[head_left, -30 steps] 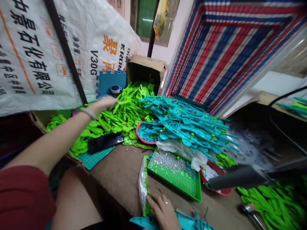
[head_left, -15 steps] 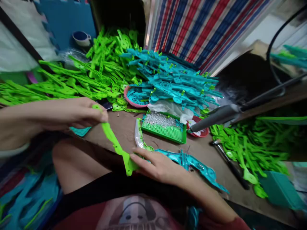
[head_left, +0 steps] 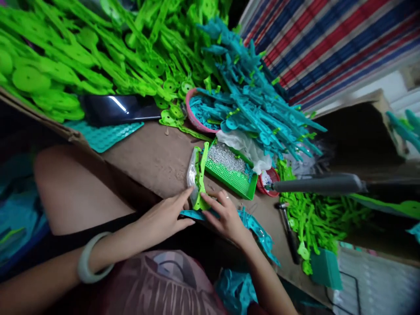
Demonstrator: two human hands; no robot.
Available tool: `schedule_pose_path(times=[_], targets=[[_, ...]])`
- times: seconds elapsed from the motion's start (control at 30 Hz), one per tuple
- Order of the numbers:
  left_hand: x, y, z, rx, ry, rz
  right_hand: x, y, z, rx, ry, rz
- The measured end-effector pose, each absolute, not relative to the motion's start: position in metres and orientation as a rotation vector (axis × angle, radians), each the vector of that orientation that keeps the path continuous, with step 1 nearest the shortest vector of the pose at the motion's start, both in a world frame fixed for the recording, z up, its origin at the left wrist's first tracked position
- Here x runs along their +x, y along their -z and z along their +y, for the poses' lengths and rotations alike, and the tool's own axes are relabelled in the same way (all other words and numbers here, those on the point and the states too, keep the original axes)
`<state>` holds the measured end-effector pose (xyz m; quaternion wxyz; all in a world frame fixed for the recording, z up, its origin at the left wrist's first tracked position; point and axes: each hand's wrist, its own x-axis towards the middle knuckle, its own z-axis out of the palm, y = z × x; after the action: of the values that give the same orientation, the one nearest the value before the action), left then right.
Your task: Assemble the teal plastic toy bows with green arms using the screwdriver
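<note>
A long lime-green plastic piece (head_left: 203, 168) lies against a similar green part with a clear bag-like or clear plastic section (head_left: 191, 175), on the brown work surface. My left hand (head_left: 167, 216) has its fingers stretched out, the tips touching the lower end of these parts, thumb apart. From the other side, my right hand (head_left: 226, 216) rests spread fingertips on the same lower end. Under my right fingers and beyond them runs a teal plastic part (head_left: 260, 234), partly hidden by the hand.
A green perforated tray (head_left: 229, 177) holds small silvery pieces. Behind it stand a pink-rimmed bowl (head_left: 193, 118) and teal parts (head_left: 259, 105). A grey tool (head_left: 315, 183) points in above a red basket (head_left: 275, 175). A hammer (head_left: 288, 232), phone (head_left: 121, 109) and green heaps (head_left: 131, 57) surround these.
The green piece, earlier stretched between both hands above my lap, now lies against the other green part. My left hand has let go of its far end and moved right; the view has tilted.
</note>
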<state>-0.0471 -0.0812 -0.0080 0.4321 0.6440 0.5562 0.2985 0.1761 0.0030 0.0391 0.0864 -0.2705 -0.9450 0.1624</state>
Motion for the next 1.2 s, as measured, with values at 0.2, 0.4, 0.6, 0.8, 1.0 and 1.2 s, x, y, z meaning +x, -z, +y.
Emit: schedule_pose_path(times=[0.2, 0.4, 0.6, 0.8, 1.0, 1.2], targets=[[-0.031, 0.026, -0.084, 1.457, -0.942, 1.352, 0.178, -0.051, 0.008, -0.737, -0.48, -2.986], [-0.014, 0.027, -0.099, 1.427, -1.027, 1.343, 0.182, -0.059, 0.008, -0.75, -0.604, -3.023], [-0.009, 0.026, -0.104, 1.408, -0.967, 1.405, 0.186, -0.066, 0.004, -0.81, -0.565, -3.048], [-0.007, 0.027, -0.104, 1.426, -0.921, 1.412, 0.181, -0.071, 0.004, -0.772, -0.472, -3.116], [-0.003, 0.022, -0.106, 1.494, -0.938, 1.447, 0.174, -0.075, 0.001, -0.784, -0.304, -3.207], [-0.005, 0.013, -0.109, 2.035, -0.809, 1.707, 0.176, -0.067, 0.0, -0.673, -0.263, -3.21]])
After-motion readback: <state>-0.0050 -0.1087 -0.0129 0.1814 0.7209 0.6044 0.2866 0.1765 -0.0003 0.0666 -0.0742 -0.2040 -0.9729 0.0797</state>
